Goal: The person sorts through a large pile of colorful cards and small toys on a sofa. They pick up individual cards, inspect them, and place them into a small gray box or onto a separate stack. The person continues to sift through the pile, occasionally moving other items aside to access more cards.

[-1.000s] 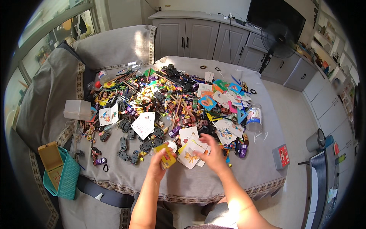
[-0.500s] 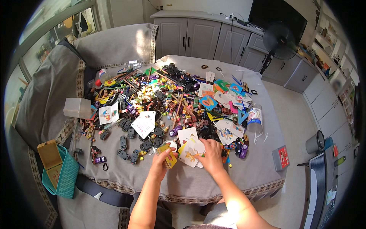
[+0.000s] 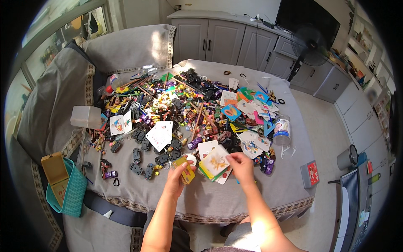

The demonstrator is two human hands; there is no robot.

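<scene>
My left hand (image 3: 175, 181) is closed around a small stack of yellow cards (image 3: 188, 174), held just above the cloth. Between the fingertips of my right hand (image 3: 243, 168) is the edge of a white picture card (image 3: 215, 161) with an orange figure, slightly blurred. It is tilted over a loose pile, where yellow and green edges and another white card (image 3: 207, 148) show. A white round lid or ring (image 3: 191, 159) lies beside the yellow stack. Upside-down toy cars (image 3: 161, 158) lie just beyond my left hand.
A large heap of small toys, pencils and cars covers the table (image 3: 138, 195). More cards (image 3: 257, 143) and a clear plastic jar (image 3: 281, 131) lie right. A red-faced box (image 3: 310, 174) sits near the right edge. At left are a translucent box (image 3: 86, 116) and teal basket (image 3: 75, 191).
My right hand has shifted a little to the right and pulled the picture card up off the pile, uncovering yellow and green card edges. My left hand stays nearly still with the yellow stack.
</scene>
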